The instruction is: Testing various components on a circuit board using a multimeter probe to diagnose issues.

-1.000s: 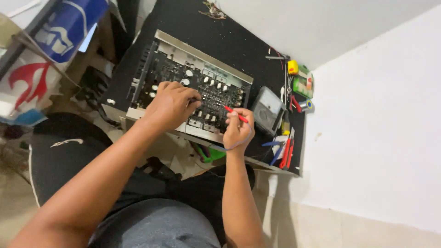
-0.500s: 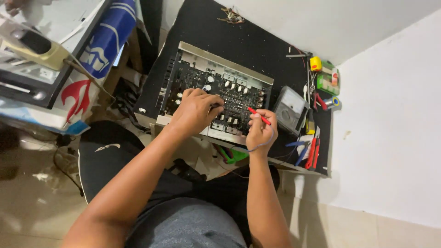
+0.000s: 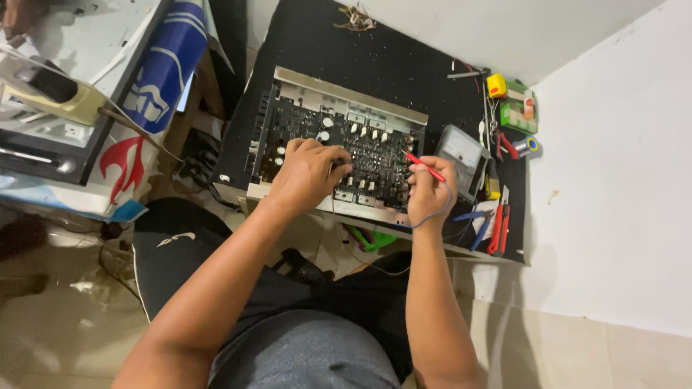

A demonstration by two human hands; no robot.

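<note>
red probe kept pinched in right hand | left hand fingers curled, kept pressed on circuit board, grip can't be told | only the view shifted, contact points unchanged

This is a small electronics repair corner, likely in a home. A black table against a white wall carries an opened amplifier chassis with its circuit board bare. At three o'clock from it sit an analogue test meter, pliers and cutters and small parts boxes. At nine o'clock, stacked equipment crowds the tiled floor.
</note>
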